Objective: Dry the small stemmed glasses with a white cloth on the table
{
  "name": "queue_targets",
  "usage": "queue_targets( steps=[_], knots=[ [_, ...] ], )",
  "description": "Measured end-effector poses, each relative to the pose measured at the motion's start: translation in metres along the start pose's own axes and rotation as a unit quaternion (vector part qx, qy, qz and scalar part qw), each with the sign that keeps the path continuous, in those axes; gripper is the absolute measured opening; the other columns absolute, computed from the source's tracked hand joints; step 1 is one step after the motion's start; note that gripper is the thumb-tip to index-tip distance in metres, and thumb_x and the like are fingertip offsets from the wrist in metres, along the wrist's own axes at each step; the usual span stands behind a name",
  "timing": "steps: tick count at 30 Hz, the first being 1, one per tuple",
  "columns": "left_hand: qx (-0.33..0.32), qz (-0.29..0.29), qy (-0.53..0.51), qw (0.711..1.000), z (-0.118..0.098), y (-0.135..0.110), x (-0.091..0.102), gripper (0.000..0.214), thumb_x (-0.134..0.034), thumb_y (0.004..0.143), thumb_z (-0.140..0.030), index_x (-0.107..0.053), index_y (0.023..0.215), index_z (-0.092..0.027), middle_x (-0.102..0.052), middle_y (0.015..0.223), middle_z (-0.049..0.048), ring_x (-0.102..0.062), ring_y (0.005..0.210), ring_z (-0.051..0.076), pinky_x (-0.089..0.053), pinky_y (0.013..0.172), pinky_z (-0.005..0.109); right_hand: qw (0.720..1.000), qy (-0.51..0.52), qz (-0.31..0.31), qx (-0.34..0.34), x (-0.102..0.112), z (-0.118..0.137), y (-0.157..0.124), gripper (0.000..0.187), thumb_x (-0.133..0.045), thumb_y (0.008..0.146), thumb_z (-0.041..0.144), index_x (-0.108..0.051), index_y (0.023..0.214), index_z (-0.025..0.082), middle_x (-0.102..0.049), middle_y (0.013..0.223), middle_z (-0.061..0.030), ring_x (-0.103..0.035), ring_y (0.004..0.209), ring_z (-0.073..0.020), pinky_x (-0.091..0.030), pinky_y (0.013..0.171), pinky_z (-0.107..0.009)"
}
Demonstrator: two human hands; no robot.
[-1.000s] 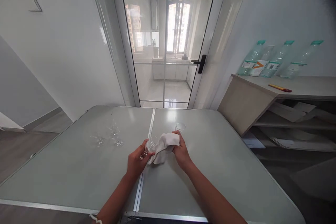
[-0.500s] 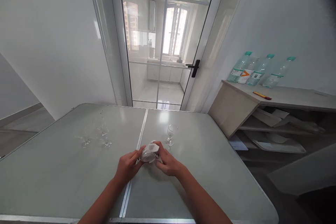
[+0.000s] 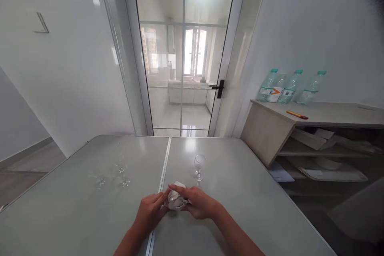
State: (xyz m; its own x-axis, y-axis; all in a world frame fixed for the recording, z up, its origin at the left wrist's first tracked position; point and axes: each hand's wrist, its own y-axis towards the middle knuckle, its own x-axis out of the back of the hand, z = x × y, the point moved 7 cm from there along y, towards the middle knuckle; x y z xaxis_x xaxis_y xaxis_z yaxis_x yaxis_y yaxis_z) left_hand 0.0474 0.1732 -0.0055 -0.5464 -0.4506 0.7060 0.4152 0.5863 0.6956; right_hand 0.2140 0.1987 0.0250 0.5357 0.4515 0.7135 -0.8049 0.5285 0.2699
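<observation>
Between my two hands is a crumpled white cloth or tissue (image 3: 179,184) wrapped about a clear, rounded piece that looks like a small stemmed glass (image 3: 175,203). My left hand (image 3: 153,209) grips this bundle from the left, its fingers closed along the side. From the right, my right hand (image 3: 200,202) wraps the cloth, with the forefinger laid across the top. Just beyond the hands, a clear stemmed glass (image 3: 199,162) stands upright on the table. To the left, several more clear glasses (image 3: 121,168) stand on the tabletop, too faint to make out fully.
The pale grey table (image 3: 75,212) has a metal seam running front to back. On the right, a wooden cabinet (image 3: 270,128) bears bottles (image 3: 289,88) with green caps and a yellow and red stick (image 3: 296,115). Behind the table is a glazed door (image 3: 220,88).
My view has tipped upward, so the table and glasses sit lower in the picture. My right forefinger now lies over the top of the bundle, which has turned slightly.
</observation>
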Motion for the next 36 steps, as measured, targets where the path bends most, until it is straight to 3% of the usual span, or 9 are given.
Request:
queue_targets(
  steps=[4, 7, 10, 13, 18, 23, 27, 32, 36],
  knots=[
    [0.055, -0.038, -0.056, 0.996, 0.004, 0.002, 0.001, 0.048, -0.060, 0.097, -0.032, -0.055, 0.144, -0.023, -0.078, 0.087, 0.0039, -0.070, 0.063, 0.013, -0.053, 0.061, 0.019, 0.990, 0.088, -0.108, 0.034, 0.009, 0.007, 0.002, 0.070, -0.058, 0.085, 0.005, -0.045, 0.149, 0.030, -0.067, 0.131, -0.0059, -0.067, 0.109, -0.0206, -0.053, 0.093, -0.032],
    [0.101, -0.036, -0.120, 0.987, 0.010, 0.001, -0.001, 0.048, -0.065, 0.093, -0.030, -0.059, 0.141, -0.024, -0.079, 0.103, 0.0057, -0.071, 0.070, 0.012, -0.056, 0.069, 0.020, 0.983, 0.025, -0.159, 0.092, 0.008, 0.011, 0.002, 0.063, -0.054, 0.083, 0.002, -0.050, 0.141, 0.027, -0.070, 0.122, -0.0072, -0.067, 0.104, -0.0202, -0.052, 0.094, -0.036],
    [0.162, 0.020, -0.210, 0.964, 0.017, -0.001, -0.008, 0.054, -0.073, 0.084, -0.026, -0.063, 0.137, -0.024, -0.076, 0.089, -0.0006, -0.060, 0.060, 0.009, -0.052, 0.062, 0.019, 0.972, -0.048, -0.183, 0.138, 0.009, 0.015, 0.001, 0.060, -0.059, 0.081, 0.006, -0.051, 0.137, 0.026, -0.073, 0.110, -0.0065, -0.068, 0.093, -0.0200, -0.048, 0.100, -0.042],
    [0.214, 0.104, -0.307, 0.922, 0.013, -0.001, -0.016, 0.053, -0.075, 0.078, -0.021, -0.069, 0.130, -0.020, -0.062, 0.068, -0.0060, -0.049, 0.058, 0.010, -0.044, 0.057, 0.019, 0.981, -0.064, -0.113, 0.144, 0.008, 0.020, 0.001, 0.067, -0.067, 0.083, 0.014, -0.045, 0.145, 0.027, -0.075, 0.108, -0.0043, -0.068, 0.090, -0.0187, -0.040, 0.110, -0.046],
    [0.245, 0.167, -0.372, 0.880, 0.001, 0.004, -0.016, 0.051, -0.070, 0.074, -0.011, -0.072, 0.125, -0.019, -0.057, 0.070, -0.0046, -0.044, 0.062, 0.011, -0.039, 0.059, 0.021, 0.989, -0.092, 0.005, 0.117, 0.001, 0.031, 0.001, 0.077, -0.063, 0.085, 0.013, -0.036, 0.155, 0.031, -0.072, 0.120, -0.0055, -0.067, 0.109, -0.0231, -0.023, 0.121, -0.058],
    [0.175, 0.069, -0.268, 0.945, 0.009, 0.001, -0.009, 0.056, -0.070, 0.083, -0.021, -0.061, 0.138, -0.018, -0.061, 0.068, -0.0050, -0.047, 0.054, 0.009, -0.043, 0.056, 0.020, 0.991, -0.058, -0.061, 0.103, -0.004, 0.027, 0.007, 0.053, -0.055, 0.092, 0.011, -0.050, 0.142, 0.026, -0.069, 0.116, -0.0097, -0.064, 0.104, -0.0226, -0.049, 0.100, -0.043],
    [0.101, -0.017, -0.129, 0.986, 0.009, -0.003, -0.005, 0.055, -0.068, 0.092, -0.028, -0.054, 0.144, -0.021, -0.071, 0.077, -0.0013, -0.059, 0.056, 0.010, -0.048, 0.060, 0.019, 0.980, -0.013, -0.175, 0.096, -0.001, 0.023, 0.007, 0.032, -0.057, 0.093, 0.015, -0.058, 0.123, 0.025, -0.069, 0.102, -0.0064, -0.062, 0.092, -0.0216, -0.050, 0.092, -0.040],
    [0.113, -0.059, -0.022, 0.992, 0.005, 0.001, -0.002, 0.042, -0.064, 0.096, -0.030, -0.063, 0.137, -0.021, -0.071, 0.071, 0.0014, -0.061, 0.057, 0.013, -0.046, 0.060, 0.021, 0.949, 0.006, -0.315, 0.023, 0.009, 0.018, 0.005, 0.029, -0.059, 0.090, 0.019, -0.056, 0.118, 0.024, -0.071, 0.097, -0.0058, -0.063, 0.085, -0.0222, -0.049, 0.089, -0.041],
    [0.180, 0.025, -0.197, 0.963, 0.001, 0.011, -0.007, 0.037, -0.056, 0.098, -0.035, -0.067, 0.129, -0.018, -0.070, 0.075, 0.0022, -0.060, 0.060, 0.014, -0.046, 0.061, 0.022, 0.953, -0.004, -0.302, 0.001, 0.014, 0.019, 0.008, 0.030, -0.058, 0.091, 0.021, -0.057, 0.121, 0.023, -0.071, 0.085, -0.0028, -0.063, 0.080, -0.0214, -0.047, 0.091, -0.042]
  ],
)
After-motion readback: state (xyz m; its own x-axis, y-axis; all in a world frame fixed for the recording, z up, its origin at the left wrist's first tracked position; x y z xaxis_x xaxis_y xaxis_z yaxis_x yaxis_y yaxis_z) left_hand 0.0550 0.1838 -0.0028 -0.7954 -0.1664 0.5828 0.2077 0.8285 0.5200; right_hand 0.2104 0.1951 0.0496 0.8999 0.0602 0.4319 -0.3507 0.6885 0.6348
